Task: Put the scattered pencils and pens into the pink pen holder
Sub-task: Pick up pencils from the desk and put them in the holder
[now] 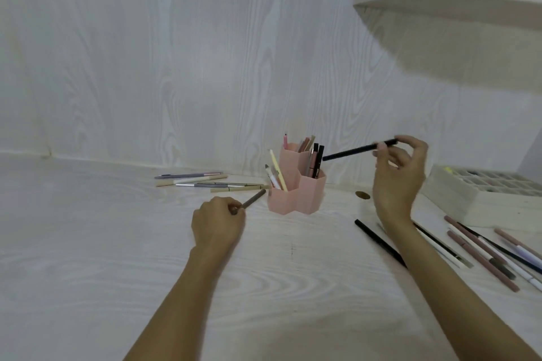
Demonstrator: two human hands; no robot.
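Well — left hand (218,221) gripping brown pencil (254,199), right hand (399,176) pinching black pen (352,152) — lettering unreadable.

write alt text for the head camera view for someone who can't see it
A person's right hand holds a black pen pointed toward a pink hexagonal pen holder, while the left hand grips a grey-brown pencil. More pens lie scattered on the pale wood-grain table.
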